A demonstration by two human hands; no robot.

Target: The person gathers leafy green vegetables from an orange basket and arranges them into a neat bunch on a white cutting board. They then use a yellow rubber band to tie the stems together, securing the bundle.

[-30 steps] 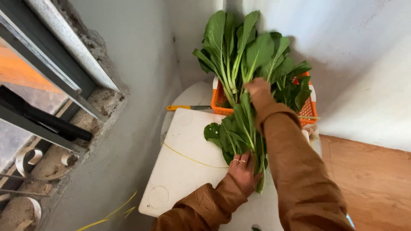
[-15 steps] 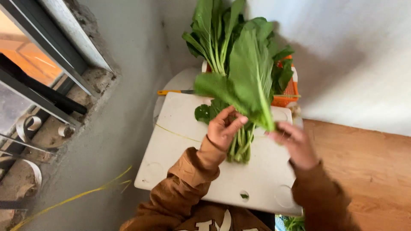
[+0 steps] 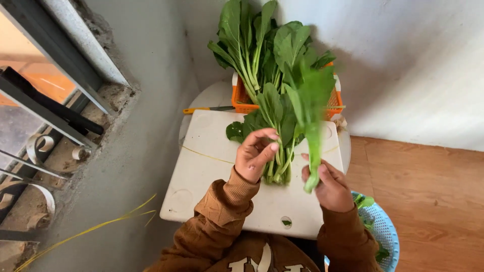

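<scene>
- Left hand [image 3: 256, 157] — fingers curled loosely over the bunch of leafy greens [image 3: 275, 146] lying on the white cutting board [image 3: 212, 176].
- Right hand [image 3: 328, 185] — fingers closed around a single green stalk [image 3: 313, 126], lifted just beside the bunch.

Left hand: the left hand [image 3: 257, 156] rests on the stems of a bunch of leafy greens [image 3: 275, 136] lying on a white cutting board [image 3: 212, 176].
Right hand: the right hand [image 3: 327, 186] has a closed grip on one loose green leaf [image 3: 312, 121], blurred, held upright.
Behind: an orange basket [image 3: 242, 100] holds more greens; an orange-handled knife [image 3: 206, 109] lies beside it.
Lower right: a blue basket [image 3: 383, 231] on the wooden floor [image 3: 433, 201].
</scene>
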